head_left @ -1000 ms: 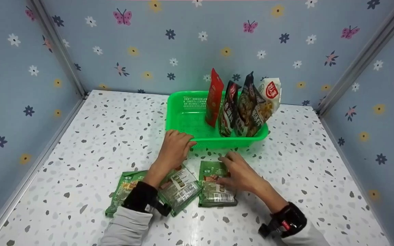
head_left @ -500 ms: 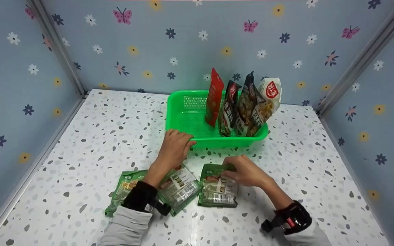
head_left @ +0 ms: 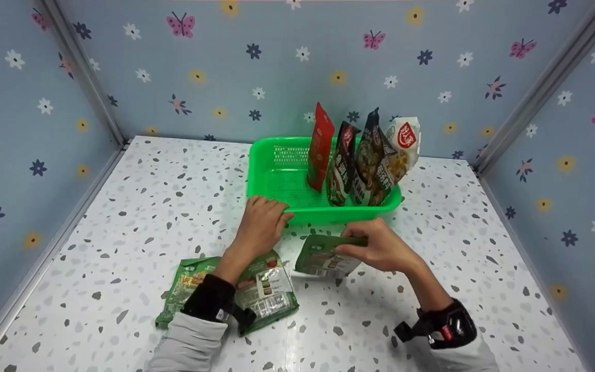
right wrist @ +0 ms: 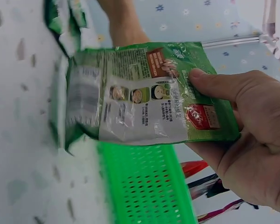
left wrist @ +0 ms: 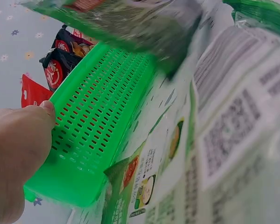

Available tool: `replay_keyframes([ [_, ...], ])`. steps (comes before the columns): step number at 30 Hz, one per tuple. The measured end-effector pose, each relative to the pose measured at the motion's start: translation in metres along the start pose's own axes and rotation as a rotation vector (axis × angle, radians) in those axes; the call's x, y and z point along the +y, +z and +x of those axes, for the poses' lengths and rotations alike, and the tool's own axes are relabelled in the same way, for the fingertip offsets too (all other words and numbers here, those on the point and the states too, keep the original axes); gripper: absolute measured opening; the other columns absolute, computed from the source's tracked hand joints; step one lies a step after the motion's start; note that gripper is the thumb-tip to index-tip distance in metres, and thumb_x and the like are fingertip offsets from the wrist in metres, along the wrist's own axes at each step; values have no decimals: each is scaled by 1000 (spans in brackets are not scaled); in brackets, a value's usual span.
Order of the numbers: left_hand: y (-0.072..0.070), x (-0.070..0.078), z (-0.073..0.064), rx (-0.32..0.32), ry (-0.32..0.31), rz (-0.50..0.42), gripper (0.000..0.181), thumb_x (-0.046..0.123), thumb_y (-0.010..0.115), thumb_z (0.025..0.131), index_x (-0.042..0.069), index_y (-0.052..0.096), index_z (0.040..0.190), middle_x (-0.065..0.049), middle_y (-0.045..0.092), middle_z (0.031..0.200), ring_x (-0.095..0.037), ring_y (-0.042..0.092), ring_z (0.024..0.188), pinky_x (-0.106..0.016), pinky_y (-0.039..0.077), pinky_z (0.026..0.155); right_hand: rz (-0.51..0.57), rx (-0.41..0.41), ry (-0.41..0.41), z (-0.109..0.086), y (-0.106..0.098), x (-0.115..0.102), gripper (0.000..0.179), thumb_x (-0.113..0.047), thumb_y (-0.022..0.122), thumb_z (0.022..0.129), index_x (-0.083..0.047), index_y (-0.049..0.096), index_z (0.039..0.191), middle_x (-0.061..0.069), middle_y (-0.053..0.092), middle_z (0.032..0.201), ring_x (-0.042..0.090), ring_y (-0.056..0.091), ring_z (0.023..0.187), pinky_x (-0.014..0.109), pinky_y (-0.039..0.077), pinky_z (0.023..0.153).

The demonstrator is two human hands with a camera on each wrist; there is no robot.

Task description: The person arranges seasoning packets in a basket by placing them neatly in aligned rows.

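My left hand [head_left: 261,222] grips the near rim of a green plastic basket [head_left: 277,178], its thumb over the edge. In my right hand [head_left: 380,245] is a green seasoning packet [head_left: 323,256], pinched by its top edge and tilted up off the table in front of the basket. The right wrist view shows the packet's printed back [right wrist: 144,98], with the thumb on its face and the fingers behind. Two more green packets, one at the left [head_left: 186,281] and one beside it [head_left: 266,294], lie under my left forearm, which partly hides them.
Inside the basket's right half stand a red pouch [head_left: 321,147], a dark pouch [head_left: 341,165], another dark pouch [head_left: 367,160] and a white-topped pouch [head_left: 403,144]. A flowered wall [head_left: 287,62] rises behind the speckled table [head_left: 132,206].
My right hand has taken hold of the right-hand green packet and raised its top edge off the table. The middle packet has turned slightly. My left hand stays on the basket rim.
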State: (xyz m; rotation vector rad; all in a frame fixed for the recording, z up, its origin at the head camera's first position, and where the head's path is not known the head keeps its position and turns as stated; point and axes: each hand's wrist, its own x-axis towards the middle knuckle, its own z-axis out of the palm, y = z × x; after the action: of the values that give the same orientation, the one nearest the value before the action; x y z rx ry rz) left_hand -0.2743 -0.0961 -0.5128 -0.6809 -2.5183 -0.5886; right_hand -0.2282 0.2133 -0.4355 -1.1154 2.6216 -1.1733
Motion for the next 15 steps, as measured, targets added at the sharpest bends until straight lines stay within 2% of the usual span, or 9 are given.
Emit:
replay_keyframes([
  [6,-4,1,1,-47,-35,-48,38,35,60,118,4,80,127,-17,84,123,-45,73,118,-64,49,116,16,125,-125,7,-12,-15,7,-13,88,99,-14,82,98,0,71,78,2,49,66,22,43,65],
  [9,-6,3,1,-53,-53,-81,34,33,63,117,5,80,128,-17,84,125,-45,72,121,-65,48,118,38,170,-173,10,-18,-22,8,-8,88,98,-12,81,99,1,65,73,0,44,63,22,40,62],
  [12,-9,6,3,-31,-60,-147,29,29,66,115,7,80,128,-16,83,126,-44,72,121,-66,47,118,72,198,-188,13,-22,-30,10,-4,88,97,-10,81,98,2,60,69,-2,39,59,21,37,57],
  [15,-12,12,5,30,-48,-221,25,27,67,115,9,81,126,-15,83,124,-42,72,121,-65,48,119,89,230,-217,17,-23,-37,10,0,87,96,-8,81,98,3,60,68,-1,37,59,22,35,54],
])
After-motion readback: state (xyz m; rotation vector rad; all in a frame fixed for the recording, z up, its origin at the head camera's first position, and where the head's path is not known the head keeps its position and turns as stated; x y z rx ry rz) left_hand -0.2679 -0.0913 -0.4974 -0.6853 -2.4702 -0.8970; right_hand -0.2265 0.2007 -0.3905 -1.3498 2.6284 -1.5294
